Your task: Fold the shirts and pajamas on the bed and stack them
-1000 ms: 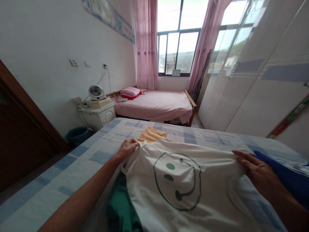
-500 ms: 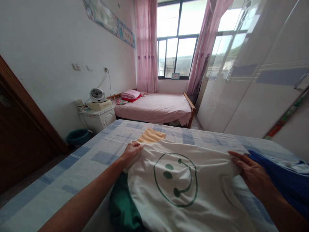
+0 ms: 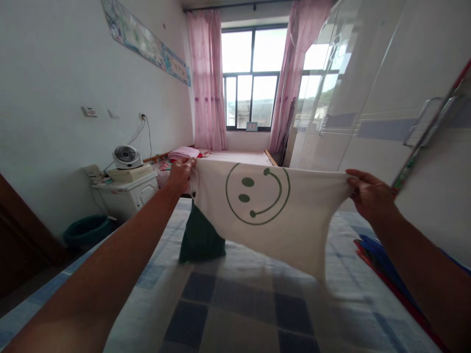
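A white T-shirt (image 3: 305, 211) with a green smiley print and a dark green sleeve hangs stretched sideways between my two hands, above the bed. My left hand (image 3: 184, 172) pinches its upper left corner, close to the neckline side. At the upper right corner, my right hand (image 3: 371, 193) grips the fabric between thumb and fingers. The green sleeve dangles below my left hand. Beneath the shirt lies a blue-and-white checked bedsheet (image 3: 235, 304). Partly behind my right forearm are folded blue and red clothes (image 3: 371, 247).
Beyond stands a second bed with a pink sheet (image 3: 239, 156). A white nightstand (image 3: 127, 193) holds a fan (image 3: 127, 156) at left, with a teal bin (image 3: 90, 230) beside it. A white wardrobe (image 3: 371, 98) lines the right side, and pink curtains (image 3: 208, 83) flank the window.
Both hands have risen, lifting the T-shirt off the bed and pulling it taut. The shirt now hides the yellow cloth seen before. The camera view has tilted up and shifted right.
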`<act>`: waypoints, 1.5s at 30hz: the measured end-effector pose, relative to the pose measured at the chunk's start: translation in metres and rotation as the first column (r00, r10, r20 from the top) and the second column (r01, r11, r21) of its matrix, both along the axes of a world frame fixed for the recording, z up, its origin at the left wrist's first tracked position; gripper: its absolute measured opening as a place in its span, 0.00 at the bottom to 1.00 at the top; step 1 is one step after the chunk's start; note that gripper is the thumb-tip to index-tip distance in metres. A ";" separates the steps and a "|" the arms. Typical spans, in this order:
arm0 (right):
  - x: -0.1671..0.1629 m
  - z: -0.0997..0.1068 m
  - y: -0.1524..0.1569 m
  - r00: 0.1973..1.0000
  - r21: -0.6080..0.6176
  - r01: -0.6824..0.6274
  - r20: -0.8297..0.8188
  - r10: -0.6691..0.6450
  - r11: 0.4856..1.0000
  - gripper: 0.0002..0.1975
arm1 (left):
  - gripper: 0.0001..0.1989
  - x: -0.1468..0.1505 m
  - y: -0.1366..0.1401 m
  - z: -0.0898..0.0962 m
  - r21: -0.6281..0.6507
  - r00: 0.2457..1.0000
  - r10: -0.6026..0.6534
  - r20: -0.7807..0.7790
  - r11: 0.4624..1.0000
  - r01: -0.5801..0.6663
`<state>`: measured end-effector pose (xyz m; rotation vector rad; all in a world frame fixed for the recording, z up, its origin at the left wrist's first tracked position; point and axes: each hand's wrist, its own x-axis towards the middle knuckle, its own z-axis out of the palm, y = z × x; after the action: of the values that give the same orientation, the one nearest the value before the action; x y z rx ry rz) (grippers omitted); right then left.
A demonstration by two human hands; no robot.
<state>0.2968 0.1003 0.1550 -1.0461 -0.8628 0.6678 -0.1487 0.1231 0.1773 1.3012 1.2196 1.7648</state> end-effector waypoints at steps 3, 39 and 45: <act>0.006 0.027 0.005 0.995 0.093 0.020 0.091 -0.029 0.995 0.20 | 0.10 0.000 0.001 0.034 0.090 0.997 0.069 0.045 0.993 -0.073; 0.017 -0.151 -0.120 0.840 -0.349 -0.014 0.504 0.201 0.937 0.25 | 0.31 -0.039 -0.206 -0.147 -0.411 0.982 -0.162 0.097 0.892 0.188; 0.016 -0.155 -0.123 0.812 -0.493 -0.087 0.468 0.349 0.866 0.25 | 0.30 -0.044 -0.219 -0.159 -0.585 0.977 -0.212 0.005 0.792 0.175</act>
<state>0.3125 -0.0229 -0.0001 -1.6215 -1.3904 0.8075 -0.1928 -0.0962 0.0181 1.0616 1.4532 1.0742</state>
